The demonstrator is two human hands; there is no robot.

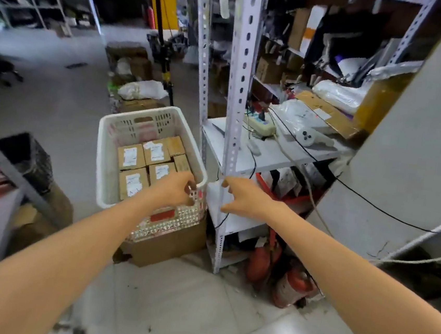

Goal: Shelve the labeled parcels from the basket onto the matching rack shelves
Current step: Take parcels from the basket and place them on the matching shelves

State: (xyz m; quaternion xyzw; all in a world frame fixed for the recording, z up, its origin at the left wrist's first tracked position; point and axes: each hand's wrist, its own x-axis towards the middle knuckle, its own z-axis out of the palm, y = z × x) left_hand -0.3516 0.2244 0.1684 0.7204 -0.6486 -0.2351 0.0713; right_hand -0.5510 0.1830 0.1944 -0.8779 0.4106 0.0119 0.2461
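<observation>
Basket: the white plastic basket point(106, 155) is set on a cardboard box point(167, 245) on the floor point(185, 312), just left of the rack point(238, 87).
Parcels: the brown parcels point(133, 183) are packed side by side inside the basket, white labels turned up.
Left hand: the left hand point(174, 190) is curled over the basket's near right corner; the rim is gripped.
Right hand: the right hand point(243, 197) is held at the rack's front upright, fingers loosely curved, thumb spread, nothing grasped; contact with the upright cannot be told.
Shelf: a power strip point(260, 124) and cables are seen on the white shelf point(269, 155).
Under rack: red fire extinguishers point(291, 285) are laid on the floor.
</observation>
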